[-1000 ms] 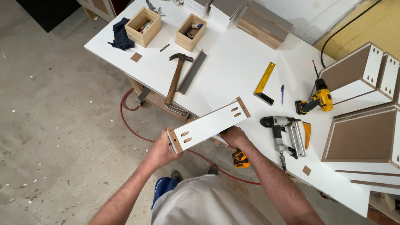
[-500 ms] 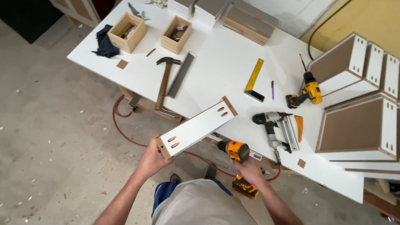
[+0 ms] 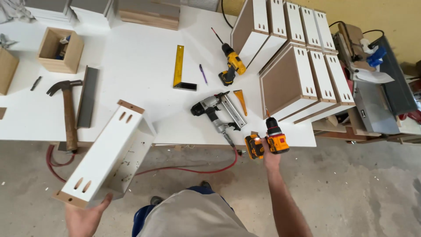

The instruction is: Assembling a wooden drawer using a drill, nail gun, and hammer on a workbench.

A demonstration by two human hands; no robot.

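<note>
Your left hand cups the white panel assembly at its near end; long axis runs toward the tabletop's front edge. Your right hand, well apart, is closed on the yellow drill.

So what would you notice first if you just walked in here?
Probably the long white panel with slots, which the left hand holds up at the bottom left. Next, the yellow drill in the right hand at the table's edge, with a row of white drawer boxes behind it.
</note>
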